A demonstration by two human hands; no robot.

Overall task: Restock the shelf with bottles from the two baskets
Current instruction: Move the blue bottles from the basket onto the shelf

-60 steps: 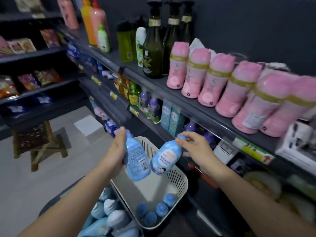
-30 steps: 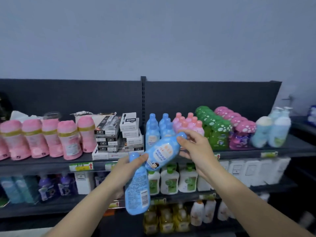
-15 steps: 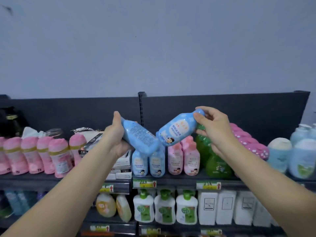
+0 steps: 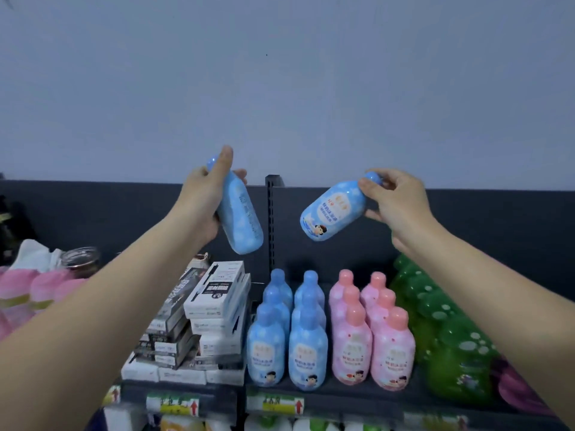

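My left hand grips a blue bottle near its cap, body tilted down to the right, back label facing me. My right hand pinches a second blue bottle by its cap, its cartoon label facing me and its base tilted down-left. Both bottles hang in the air above the top shelf. Below them two rows of matching blue bottles stand on the shelf, with pink bottles to their right. Neither basket is in view.
Stacked black-and-white boxes lie left of the blue rows. Green spotted bottles crowd the right side, pink containers and a jar the far left. A dark back panel rises behind; a lower shelf shows at the bottom.
Both hands have risen with their bottles and moved apart, the bottles no longer touching. My view has come closer to the top shelf.
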